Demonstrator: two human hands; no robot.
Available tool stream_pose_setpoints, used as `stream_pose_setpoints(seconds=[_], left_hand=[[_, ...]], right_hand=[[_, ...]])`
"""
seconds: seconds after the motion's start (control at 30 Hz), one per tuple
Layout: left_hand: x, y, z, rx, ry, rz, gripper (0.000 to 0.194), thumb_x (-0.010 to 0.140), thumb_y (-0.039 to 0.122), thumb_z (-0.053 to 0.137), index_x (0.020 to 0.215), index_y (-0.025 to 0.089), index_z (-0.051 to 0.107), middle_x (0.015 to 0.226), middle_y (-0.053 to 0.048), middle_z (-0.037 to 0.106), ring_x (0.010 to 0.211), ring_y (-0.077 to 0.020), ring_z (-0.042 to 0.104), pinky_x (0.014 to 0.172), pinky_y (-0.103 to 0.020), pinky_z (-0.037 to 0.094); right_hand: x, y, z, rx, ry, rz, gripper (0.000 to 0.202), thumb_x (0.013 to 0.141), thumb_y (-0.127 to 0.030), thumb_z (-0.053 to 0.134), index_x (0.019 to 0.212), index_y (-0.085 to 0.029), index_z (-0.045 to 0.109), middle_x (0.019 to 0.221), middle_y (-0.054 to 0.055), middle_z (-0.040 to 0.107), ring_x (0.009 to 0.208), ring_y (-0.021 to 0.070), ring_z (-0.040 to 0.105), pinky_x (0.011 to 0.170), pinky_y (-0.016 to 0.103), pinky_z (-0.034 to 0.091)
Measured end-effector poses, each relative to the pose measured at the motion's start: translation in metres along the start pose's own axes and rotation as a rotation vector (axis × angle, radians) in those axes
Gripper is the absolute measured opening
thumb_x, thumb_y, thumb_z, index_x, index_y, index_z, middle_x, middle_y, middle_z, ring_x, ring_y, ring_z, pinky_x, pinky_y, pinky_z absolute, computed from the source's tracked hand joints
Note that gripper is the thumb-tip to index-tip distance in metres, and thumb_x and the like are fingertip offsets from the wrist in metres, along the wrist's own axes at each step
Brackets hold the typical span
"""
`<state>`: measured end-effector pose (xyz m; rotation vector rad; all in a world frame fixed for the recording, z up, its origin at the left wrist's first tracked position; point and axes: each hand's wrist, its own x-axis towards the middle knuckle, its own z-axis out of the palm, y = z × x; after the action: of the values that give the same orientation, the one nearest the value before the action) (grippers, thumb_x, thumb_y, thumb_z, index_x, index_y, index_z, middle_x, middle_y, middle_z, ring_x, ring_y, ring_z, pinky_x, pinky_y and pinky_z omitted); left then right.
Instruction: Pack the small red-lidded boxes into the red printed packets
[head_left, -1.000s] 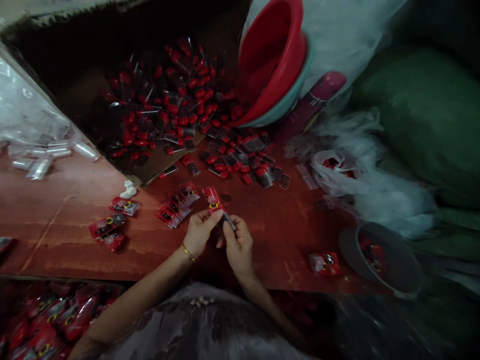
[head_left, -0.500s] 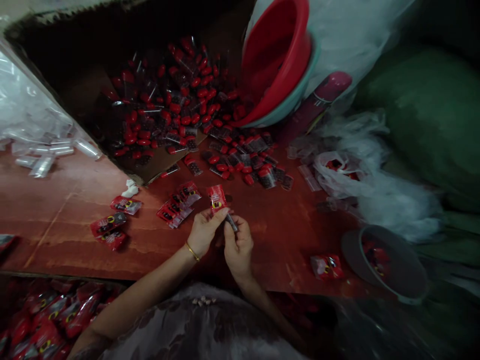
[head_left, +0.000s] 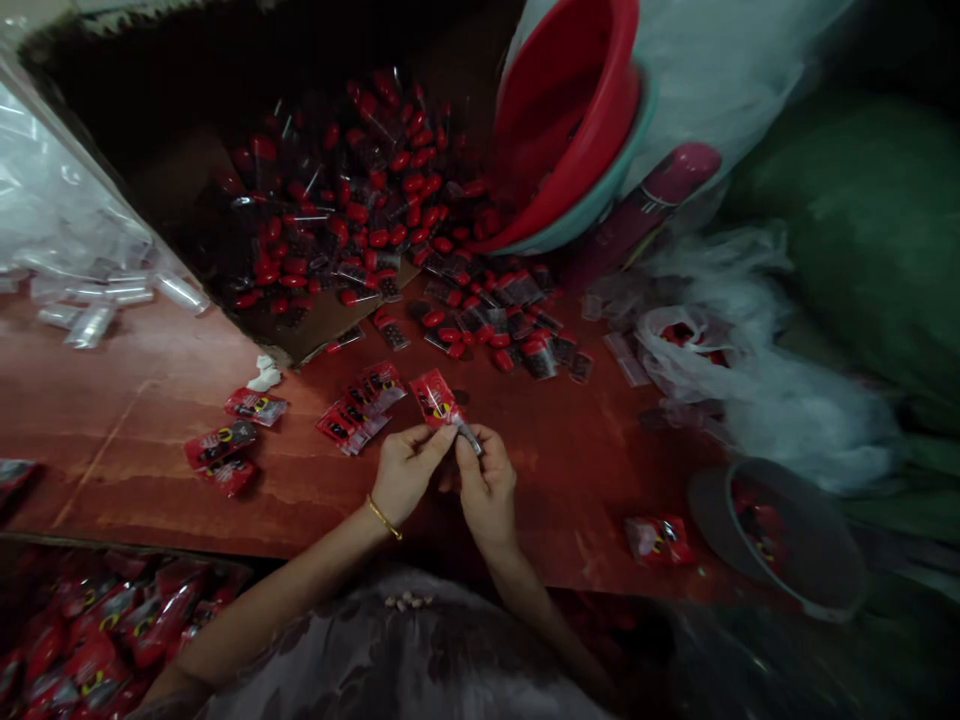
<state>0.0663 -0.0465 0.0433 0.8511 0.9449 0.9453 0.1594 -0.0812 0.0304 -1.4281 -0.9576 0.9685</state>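
Between my two hands is a small red printed packet (head_left: 435,397) with a clear lower end, tilted above the table. My left hand (head_left: 409,470) pinches its lower left part between thumb and fingers; a gold bangle circles that wrist. At the packet's clear end, the thumb and fingers of my right hand (head_left: 487,490) are closed on it. What lies inside that end is too small to make out. Just left of the hands, several similar red packets (head_left: 360,410) lie in an overlapping row. More packets (head_left: 221,455) rest farther left.
A cardboard box (head_left: 300,350) on its side spills red-capped clear tubes (head_left: 480,320) onto the table. Red (head_left: 634,60) and teal basins lean at its right. Beyond stand a pink bottle (head_left: 679,175), plastic bags (head_left: 817,420) and a grey tub (head_left: 806,605). Clear tubes (head_left: 94,325) lie left.
The packet has tilted leftward at its top, and more of its printed face shows. Both hands stay closed at its lower end. The whole view has shifted slightly.
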Motion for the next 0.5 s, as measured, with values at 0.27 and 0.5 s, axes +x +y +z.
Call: stream_pose_setpoints(seconds=[0.27, 0.5], left_hand=[[0.0074, -0.0017, 0.0003, -0.153, 0.067, -0.042, 0.034, 0.066, 0.045, 0.068, 0.075, 0.012, 0.065, 0.055, 0.0, 0.058, 0.042, -0.0071, 0.048, 0.035, -0.017, 0.037], [0.0092, 0.0042, -0.0072, -0.212, 0.008, -0.142, 0.036, 0.062, 0.046, 0.07, 0.063, 0.012, 0.062, 0.052, 0.001, 0.056, 0.036, -0.0053, 0.043, 0.03, -0.017, 0.032]], right_hand=[[-0.0023, 0.0022, 0.0016, 0.081, -0.137, 0.031, 0.021, 0.083, -0.041, 0.051, 0.086, -0.02, 0.047, 0.048, -0.01, 0.048, 0.035, 0.0068, 0.045, 0.037, 0.018, 0.038], [0.0066, -0.0007, -0.0009, 0.096, -0.286, 0.016, 0.025, 0.081, -0.041, 0.053, 0.095, -0.02, 0.05, 0.052, -0.007, 0.059, 0.043, 0.0105, 0.057, 0.05, 0.023, 0.046]])
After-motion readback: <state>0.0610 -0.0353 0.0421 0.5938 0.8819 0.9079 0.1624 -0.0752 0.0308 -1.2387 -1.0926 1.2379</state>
